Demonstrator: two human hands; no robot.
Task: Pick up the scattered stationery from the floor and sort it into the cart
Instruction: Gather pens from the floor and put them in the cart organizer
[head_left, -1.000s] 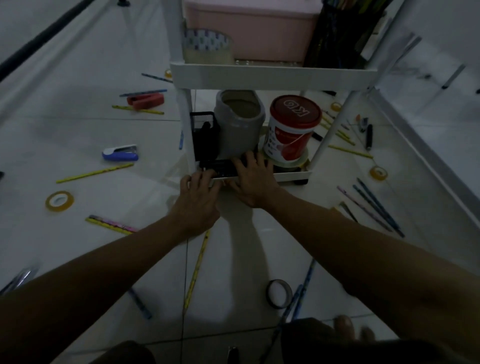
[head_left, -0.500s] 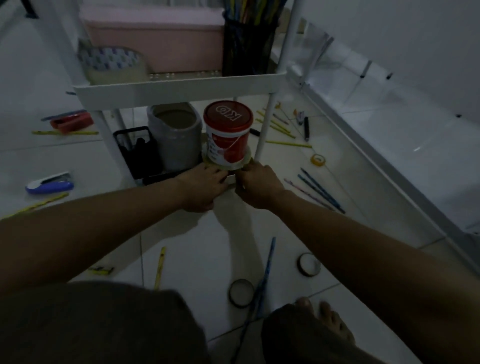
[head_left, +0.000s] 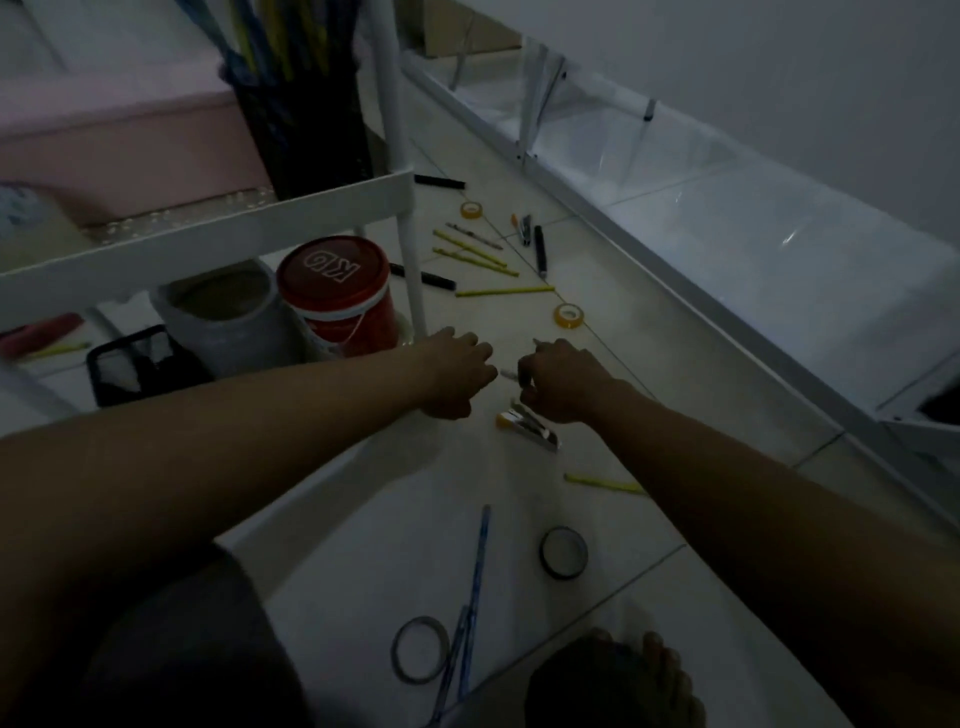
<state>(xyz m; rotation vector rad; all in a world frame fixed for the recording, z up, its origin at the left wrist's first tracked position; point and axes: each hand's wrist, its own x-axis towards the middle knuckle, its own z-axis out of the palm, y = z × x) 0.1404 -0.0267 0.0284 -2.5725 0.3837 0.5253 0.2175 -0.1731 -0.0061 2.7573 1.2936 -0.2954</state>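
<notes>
the white cart (head_left: 218, 228) fills the upper left, its shelf carrying a pink box (head_left: 119, 140) and a dark pen holder (head_left: 306, 135) full of pencils, and its bottom tier holding a grey jar (head_left: 223, 317), a red-lidded tub (head_left: 337, 291) and a black mesh holder (head_left: 135, 364). both forearms reach out over the white tiled floor (head_left: 395, 499) just right of the cart's front leg. the left hand (head_left: 457, 374) hangs knuckles-up with fingers loosely curled and nothing visible in them. the right hand (head_left: 561, 379) has its fingers curled in, pinching a thin pale pen-like stick (head_left: 506, 373) whose ends poke out toward the left hand; it is too dim to say exactly what it is. a small stapler (head_left: 527, 427) with a yellow end lies on the floor directly under the right hand, apart from the fingers. scattered around are yellow pencils (head_left: 504, 291), a blue pencil (head_left: 480, 551), a dark tape ring (head_left: 563, 552), a pale tape ring (head_left: 420, 649) and a yellow tape roll (head_left: 568, 316).
</notes>
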